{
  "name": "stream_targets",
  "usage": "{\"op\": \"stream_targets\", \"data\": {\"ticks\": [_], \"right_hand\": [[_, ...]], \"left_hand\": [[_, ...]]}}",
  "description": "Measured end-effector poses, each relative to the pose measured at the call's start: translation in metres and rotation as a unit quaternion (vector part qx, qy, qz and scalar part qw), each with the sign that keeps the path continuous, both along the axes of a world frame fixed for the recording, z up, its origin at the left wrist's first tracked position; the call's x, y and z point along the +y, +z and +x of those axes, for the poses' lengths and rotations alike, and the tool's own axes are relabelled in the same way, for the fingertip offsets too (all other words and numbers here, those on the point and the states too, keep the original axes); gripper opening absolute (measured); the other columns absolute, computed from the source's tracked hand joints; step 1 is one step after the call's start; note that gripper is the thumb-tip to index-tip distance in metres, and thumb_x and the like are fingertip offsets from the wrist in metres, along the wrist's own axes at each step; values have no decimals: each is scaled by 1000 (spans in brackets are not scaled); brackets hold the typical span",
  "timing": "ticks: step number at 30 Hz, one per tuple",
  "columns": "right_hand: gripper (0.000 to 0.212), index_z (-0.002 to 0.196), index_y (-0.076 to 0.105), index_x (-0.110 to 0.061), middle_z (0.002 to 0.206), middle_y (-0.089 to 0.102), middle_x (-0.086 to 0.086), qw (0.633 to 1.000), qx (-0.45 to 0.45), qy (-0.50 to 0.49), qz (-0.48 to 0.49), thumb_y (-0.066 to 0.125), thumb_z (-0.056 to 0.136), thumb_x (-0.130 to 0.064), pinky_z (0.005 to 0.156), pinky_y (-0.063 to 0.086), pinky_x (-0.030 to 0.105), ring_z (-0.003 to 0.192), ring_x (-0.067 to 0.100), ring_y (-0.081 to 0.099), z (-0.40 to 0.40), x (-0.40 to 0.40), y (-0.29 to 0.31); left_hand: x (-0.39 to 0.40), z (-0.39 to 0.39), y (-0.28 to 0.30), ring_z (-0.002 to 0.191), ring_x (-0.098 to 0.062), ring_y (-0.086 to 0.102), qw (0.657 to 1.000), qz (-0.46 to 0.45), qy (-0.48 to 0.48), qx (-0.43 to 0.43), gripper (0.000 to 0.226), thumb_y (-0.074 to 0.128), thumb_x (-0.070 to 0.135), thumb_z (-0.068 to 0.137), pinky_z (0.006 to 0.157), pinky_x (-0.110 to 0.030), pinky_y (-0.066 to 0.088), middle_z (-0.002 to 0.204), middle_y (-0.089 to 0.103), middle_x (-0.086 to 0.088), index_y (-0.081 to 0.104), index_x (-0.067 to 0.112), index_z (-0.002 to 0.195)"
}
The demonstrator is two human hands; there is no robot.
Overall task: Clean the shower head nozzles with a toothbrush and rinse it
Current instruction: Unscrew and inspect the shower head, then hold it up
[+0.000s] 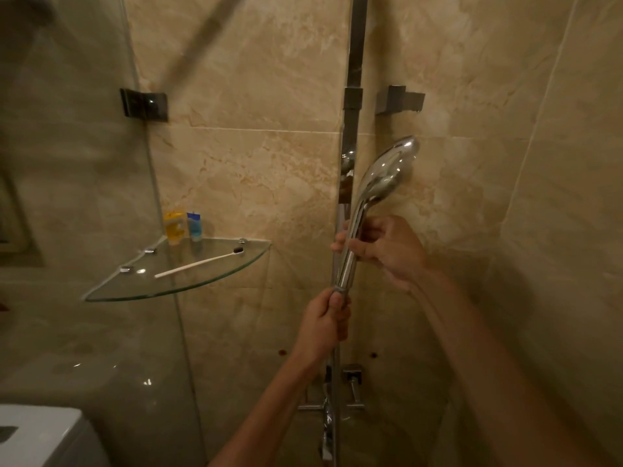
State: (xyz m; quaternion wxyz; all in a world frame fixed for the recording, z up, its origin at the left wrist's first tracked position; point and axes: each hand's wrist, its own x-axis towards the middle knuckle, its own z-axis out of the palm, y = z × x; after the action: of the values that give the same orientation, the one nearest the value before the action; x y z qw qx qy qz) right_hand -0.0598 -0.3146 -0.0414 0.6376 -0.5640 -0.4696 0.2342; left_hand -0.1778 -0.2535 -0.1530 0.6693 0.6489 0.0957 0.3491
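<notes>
A chrome hand shower head (384,176) stands upright in front of the vertical shower rail (354,62), its shiny back toward me, so the nozzles are hidden. My right hand (384,251) grips the middle of its handle. My left hand (325,320) grips the handle's lower end, where the hose joins. A white toothbrush (199,263) with dark bristles lies on the glass corner shelf (128,291) to the left, apart from both hands.
Two small bottles, one yellow (174,226) and one blue (194,226), stand at the back of the shelf. A glass partition (67,163) closes the left side. The mixer tap (333,399) sits low on the marble wall. A white toilet tank (37,433) is at bottom left.
</notes>
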Motion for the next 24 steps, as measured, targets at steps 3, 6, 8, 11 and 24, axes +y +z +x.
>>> {"op": "stream_targets", "data": {"ticks": [3,6,8,11,24], "right_hand": [[37,126,53,2,112,71,21,993,43,107,19,50,91,15,92,56,44,109,36,67,8,-8,-1],[37,132,47,-2,117,68,21,992,62,110,12,47,96,7,94,53,52,113,34,66,5,-6,-3],[31,126,51,-6,112,70,15,999,-5,27,-28,58,97,-13,85,57,45,105,26,69,-3,-1,-5],[31,111,61,-2,94,68,13,992,-79,-94,-43,70,89,-21,75,59,37,87,24,67,-10,5,-3],[35,119,52,3,91,58,16,999,-4,-53,-3,65,92,-15,88,55,38,83,21,62,-13,15,-3]], "left_hand": [[0,0,-1,45,-3,28,1000,2,-5,-5,26,32,12,104,42,-16,25,59,32,5,46,8,83],[-1,4,-3,42,-1,27,1000,-8,2,-9,27,31,11,105,39,-14,25,55,33,9,43,8,81],[-2,8,-5,40,0,27,1000,-12,7,-7,28,30,11,105,38,-14,25,52,33,12,41,9,80],[-2,10,-6,39,1,26,1000,-13,6,-7,28,29,10,105,38,-14,23,50,33,13,40,9,79],[4,13,-4,41,1,28,1000,2,-8,-8,24,31,10,105,39,-14,26,50,37,14,44,7,85]]}}
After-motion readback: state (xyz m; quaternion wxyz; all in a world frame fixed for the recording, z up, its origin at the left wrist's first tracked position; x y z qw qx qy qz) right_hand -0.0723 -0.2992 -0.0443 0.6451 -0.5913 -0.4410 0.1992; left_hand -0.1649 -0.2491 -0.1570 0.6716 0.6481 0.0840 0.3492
